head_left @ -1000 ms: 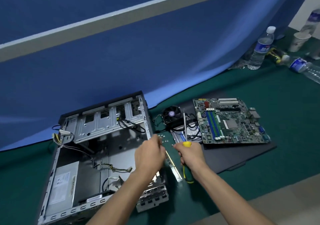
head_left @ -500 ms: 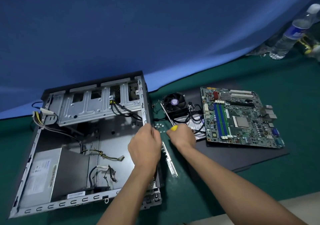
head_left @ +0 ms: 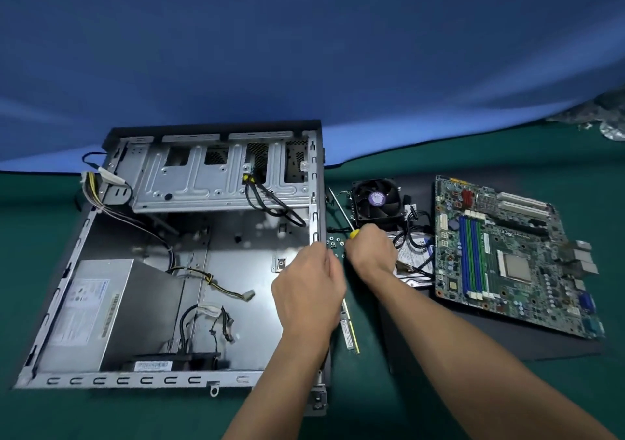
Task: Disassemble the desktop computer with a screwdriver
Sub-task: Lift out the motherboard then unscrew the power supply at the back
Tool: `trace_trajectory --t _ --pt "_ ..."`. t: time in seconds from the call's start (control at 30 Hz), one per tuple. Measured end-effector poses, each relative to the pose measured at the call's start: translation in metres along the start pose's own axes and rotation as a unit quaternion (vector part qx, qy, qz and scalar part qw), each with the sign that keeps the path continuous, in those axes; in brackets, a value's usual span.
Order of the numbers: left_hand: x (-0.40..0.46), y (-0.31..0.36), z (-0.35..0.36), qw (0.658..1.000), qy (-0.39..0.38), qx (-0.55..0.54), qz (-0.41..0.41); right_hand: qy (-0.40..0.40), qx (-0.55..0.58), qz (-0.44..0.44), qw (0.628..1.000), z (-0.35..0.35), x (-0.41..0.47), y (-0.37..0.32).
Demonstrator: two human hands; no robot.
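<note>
The open computer case (head_left: 236, 257) lies flat at left, with a power supply (head_left: 91, 311) and loose cables inside. My left hand (head_left: 307, 287) rests at the case's right wall, fingers curled together, and I see nothing in them. Just right of it, my right hand (head_left: 370, 250) grips the yellow-handled screwdriver (head_left: 353, 233), whose shaft points up and left. A small pile of screws (head_left: 334, 245) lies on the green cloth between the two hands.
A cooler fan (head_left: 377, 201) and a hard drive (head_left: 416, 263) lie right of the screws. The motherboard (head_left: 507, 257) sits on a black panel (head_left: 473, 341) at right. A memory stick (head_left: 350, 329) lies beside the case. A blue cloth hangs behind.
My right hand moved left toward the screws and the case wall, so both hands now sit close together. The screwdriver shaft tipped from upright to leaning left. My view dropped lower.
</note>
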State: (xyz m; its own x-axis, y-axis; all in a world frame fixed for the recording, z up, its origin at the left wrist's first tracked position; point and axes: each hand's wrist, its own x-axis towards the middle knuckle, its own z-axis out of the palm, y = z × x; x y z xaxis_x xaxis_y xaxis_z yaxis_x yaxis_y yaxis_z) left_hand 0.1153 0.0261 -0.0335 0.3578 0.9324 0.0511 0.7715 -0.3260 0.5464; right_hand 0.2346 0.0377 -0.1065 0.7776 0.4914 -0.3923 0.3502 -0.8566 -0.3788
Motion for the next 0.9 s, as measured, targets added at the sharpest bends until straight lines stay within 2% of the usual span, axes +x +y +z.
trace_trajectory --t 0.27,0.43,0.57,0.67,0.77,0.9 --pt "0.002 -0.001 -0.001 1.000 -0.008 -0.005 0.011 -0.009 -0.013 -0.004 1.000 0.005 0.004 -0.005" --pt "0.002 -0.002 0.000 0.999 -0.032 -0.004 0.002 -0.042 0.120 0.017 0.992 -0.006 -0.001 0.013" --pt "0.003 -0.003 0.001 0.999 -0.023 -0.024 0.018 -0.072 0.278 0.024 0.958 -0.028 -0.025 0.032" --pt "0.002 -0.005 0.001 0.999 -0.009 -0.028 0.038 -0.108 0.349 0.042 0.930 -0.046 -0.052 0.038" --pt "0.003 -0.004 -0.002 0.999 -0.016 -0.030 0.041 -0.156 0.441 0.054 0.882 -0.066 -0.086 0.040" --pt "-0.007 -0.008 -0.015 0.996 -0.037 -0.048 0.060 -0.182 0.486 -0.001 0.855 -0.087 -0.138 0.037"
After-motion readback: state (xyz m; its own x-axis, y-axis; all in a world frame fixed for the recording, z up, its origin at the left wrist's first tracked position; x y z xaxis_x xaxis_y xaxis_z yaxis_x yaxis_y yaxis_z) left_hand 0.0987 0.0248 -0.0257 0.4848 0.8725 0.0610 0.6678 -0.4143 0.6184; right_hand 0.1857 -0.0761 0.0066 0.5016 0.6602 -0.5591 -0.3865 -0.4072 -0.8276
